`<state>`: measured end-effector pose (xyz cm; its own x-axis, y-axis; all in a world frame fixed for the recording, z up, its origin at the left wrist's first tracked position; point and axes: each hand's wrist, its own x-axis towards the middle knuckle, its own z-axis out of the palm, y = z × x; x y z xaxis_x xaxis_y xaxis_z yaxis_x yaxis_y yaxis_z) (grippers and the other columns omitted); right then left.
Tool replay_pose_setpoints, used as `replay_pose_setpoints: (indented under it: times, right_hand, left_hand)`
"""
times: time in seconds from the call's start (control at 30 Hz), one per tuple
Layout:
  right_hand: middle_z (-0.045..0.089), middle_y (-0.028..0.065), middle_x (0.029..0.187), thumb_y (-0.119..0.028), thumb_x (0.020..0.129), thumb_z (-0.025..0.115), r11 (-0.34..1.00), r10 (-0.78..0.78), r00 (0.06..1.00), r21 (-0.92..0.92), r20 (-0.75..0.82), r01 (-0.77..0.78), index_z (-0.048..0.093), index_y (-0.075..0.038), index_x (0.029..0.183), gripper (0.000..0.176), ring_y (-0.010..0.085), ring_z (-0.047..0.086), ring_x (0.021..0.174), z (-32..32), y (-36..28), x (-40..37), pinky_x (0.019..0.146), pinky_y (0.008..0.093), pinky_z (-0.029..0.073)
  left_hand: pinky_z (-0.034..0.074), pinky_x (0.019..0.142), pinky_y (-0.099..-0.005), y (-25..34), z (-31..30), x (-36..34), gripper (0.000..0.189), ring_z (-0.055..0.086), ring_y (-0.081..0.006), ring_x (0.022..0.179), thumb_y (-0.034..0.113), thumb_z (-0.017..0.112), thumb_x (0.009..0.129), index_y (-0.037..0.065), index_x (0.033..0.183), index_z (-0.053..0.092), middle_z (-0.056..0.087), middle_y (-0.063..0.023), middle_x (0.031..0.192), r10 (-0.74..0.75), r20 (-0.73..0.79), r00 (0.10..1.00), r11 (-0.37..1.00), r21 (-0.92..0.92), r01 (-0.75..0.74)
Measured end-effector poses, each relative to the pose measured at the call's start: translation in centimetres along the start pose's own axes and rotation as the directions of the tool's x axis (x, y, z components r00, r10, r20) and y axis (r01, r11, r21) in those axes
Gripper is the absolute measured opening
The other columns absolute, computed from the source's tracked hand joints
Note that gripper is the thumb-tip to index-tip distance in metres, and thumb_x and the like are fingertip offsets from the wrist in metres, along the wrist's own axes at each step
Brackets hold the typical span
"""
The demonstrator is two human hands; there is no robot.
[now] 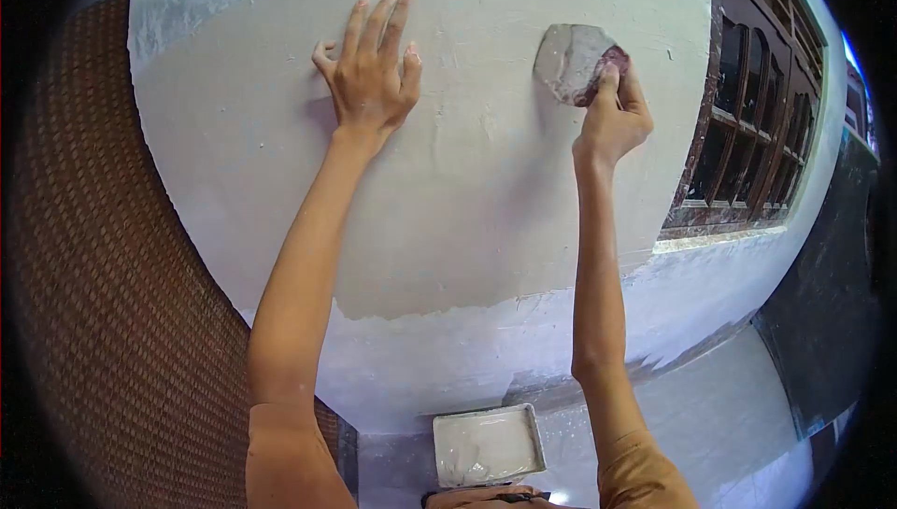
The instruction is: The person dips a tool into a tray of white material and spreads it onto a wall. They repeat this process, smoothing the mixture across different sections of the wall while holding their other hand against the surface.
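Observation:
A wall [448,219] coated with damp beige plaster fills the middle of the head view. My left hand [367,84] is at its upper left, fingers spread, holding nothing; it appears to rest on the coating. Pinched in my right hand [614,121] is a flat, plaster-smeared scraper [572,59] with a many-sided outline. It is at the wall's upper right, and its face lies close to the surface; whether its whole edge touches cannot be made out. Down on the floor, a shallow tray [540,442] contains wet, pale paste [481,444].
To the right is a brown wooden window [752,126] with a pale sill. A woven brown panel [103,229] borders the wall on the left. A dark board [818,285] leans at the far right, above the grey floor [691,392].

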<state>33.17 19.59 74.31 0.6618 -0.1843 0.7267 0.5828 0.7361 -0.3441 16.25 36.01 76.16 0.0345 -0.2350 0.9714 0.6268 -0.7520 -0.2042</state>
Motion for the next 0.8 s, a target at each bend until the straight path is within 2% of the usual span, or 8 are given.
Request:
replay_pose_setpoints:
  times: [0.07,0.13,0.2,0.37,0.47,0.6,0.67,0.8]
  right_hand:
    - [0.07,0.0106,0.104,-0.007,0.091,0.065,0.993,-0.051,0.998,0.105,-0.045,0.055,0.064,0.005,0.118,0.03,0.0119,0.063,0.086,0.3,0.3,0.0,0.079,0.0252,0.051]
    - [0.07,0.0108,0.103,-0.007,0.091,0.065,0.997,-0.068,0.985,0.041,0.16,0.063,0.064,0.005,0.119,0.03,0.012,0.063,0.085,2.4,1.1,-1.5,0.078,0.0253,0.051]
    - [0.071,0.008,0.085,-0.011,0.091,0.063,0.987,-0.143,0.958,-0.032,0.248,0.156,0.065,0.005,0.117,0.031,0.0112,0.062,0.074,3.6,1.4,-2.7,0.072,0.0258,0.051]
    - [0.07,0.0075,0.098,-0.007,0.091,0.063,0.993,0.016,0.999,-0.113,-0.043,-0.021,0.065,0.005,0.117,0.029,0.0117,0.062,0.083,-0.3,1.1,1.8,0.072,0.0269,0.052]
    - [0.071,0.0085,0.088,-0.012,0.089,0.064,0.981,-0.019,0.981,0.183,-0.194,0.055,0.067,0.004,0.115,0.03,0.0113,0.064,0.075,0.2,0.9,2.2,0.064,0.0249,0.049]
    - [0.072,0.0114,0.094,-0.01,0.09,0.061,0.994,-0.103,0.976,-0.002,0.19,0.105,0.067,0.004,0.114,0.028,0.015,0.066,0.084,4.8,1.0,-0.7,0.073,0.0265,0.051]
    - [0.072,0.0141,0.098,-0.009,0.09,0.061,0.987,-0.121,0.979,-0.084,0.163,0.136,0.066,0.005,0.115,0.029,0.0164,0.066,0.087,3.8,1.7,1.0,0.077,0.0274,0.051]
    - [0.071,0.0144,0.097,-0.008,0.09,0.061,0.992,-0.101,0.983,0.066,-0.154,0.112,0.065,0.006,0.117,0.03,0.0153,0.065,0.084,0.2,0.8,4.6,0.072,0.0277,0.052]
  left_hand:
    - [0.024,0.096,-0.0458,0.2,0.2,-0.1,0.062,0.041,-0.0208,0.134,0.031,0.048,0.088,0.025,0.148,0.035,0.047,0.0042,0.144,0.008,-0.004,1.0,1.0,-0.012,-0.008]
    - [0.024,0.096,-0.0466,0.2,0.1,-0.1,0.061,0.04,-0.0209,0.135,0.031,0.047,0.088,0.025,0.148,0.035,0.047,0.0043,0.144,-0.003,0.008,1.0,1.0,0.016,0.002]
    - [0.024,0.097,-0.047,0.1,0.0,-0.1,0.061,0.04,-0.0209,0.135,0.031,0.047,0.088,0.025,0.148,0.035,0.047,0.0044,0.144,0.002,0.014,1.0,1.0,0.006,-0.002]
    - [0.024,0.098,-0.0473,0.1,0.0,-0.1,0.061,0.038,-0.021,0.136,0.029,0.046,0.088,0.026,0.148,0.035,0.046,0.0047,0.144,-0.002,0.02,1.0,1.0,-0.013,0.002]
    - [0.027,0.095,-0.0539,0.3,0.6,-0.2,0.061,0.04,-0.0195,0.134,0.029,0.047,0.086,0.029,0.146,0.038,0.046,0.0047,0.143,-0.006,-0.044,0.999,0.997,-0.075,0.003]
    - [0.026,0.097,-0.0505,0.4,0.6,-0.1,0.061,0.04,-0.0203,0.134,0.027,0.047,0.087,0.028,0.147,0.036,0.046,0.0046,0.144,-0.017,-0.015,1.0,0.999,-0.039,0.016]
    - [0.025,0.098,-0.0479,0.0,0.5,0.0,0.061,0.04,-0.0207,0.135,0.027,0.046,0.088,0.026,0.148,0.035,0.045,0.0043,0.145,-0.01,0.0,1.0,1.0,-0.015,0.01]
    - [0.025,0.098,-0.048,-0.2,0.4,0.1,0.061,0.041,-0.0209,0.134,0.027,0.046,0.088,0.028,0.148,0.035,0.046,0.0047,0.144,0.017,-0.01,1.0,1.0,0.0,-0.017]
